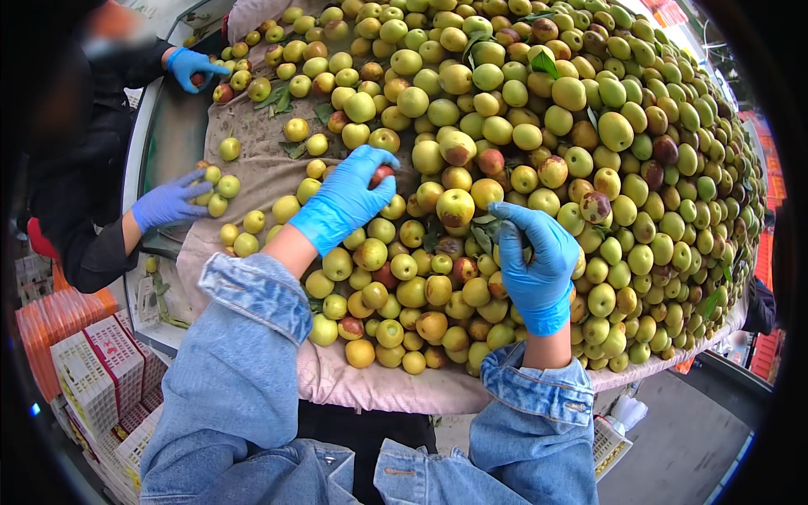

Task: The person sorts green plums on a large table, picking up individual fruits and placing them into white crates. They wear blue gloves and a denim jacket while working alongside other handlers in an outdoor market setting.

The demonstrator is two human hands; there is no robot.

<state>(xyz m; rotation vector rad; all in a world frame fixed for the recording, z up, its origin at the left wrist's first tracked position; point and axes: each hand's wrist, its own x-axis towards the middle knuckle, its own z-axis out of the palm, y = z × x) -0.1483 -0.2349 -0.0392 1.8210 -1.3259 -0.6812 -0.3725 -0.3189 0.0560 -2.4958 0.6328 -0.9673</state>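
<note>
My left hand (349, 191), in a blue glove, grips a reddish-brown jujube (382, 176) between thumb and fingers, over the left part of a big heap of green and yellow jujubes (615, 130). To its right, my gloved right hand (536, 265) hovers at the front of the heap with curled fingers. Its index fingertip is beside a yellowish jujube (455, 207) and some green leaves (483, 237). Whether anything sits inside those curled fingers is hidden. Several fruits around both hands carry brown or red patches.
A pinkish-beige cloth (391, 388) lies under the heap. At the left, a co-worker's blue-gloved hand (192, 68) holds a dark red jujube, and a purple-gloved hand (169, 201) touches green ones. White plastic baskets (101, 366) and orange crates (60, 322) stand at the lower left.
</note>
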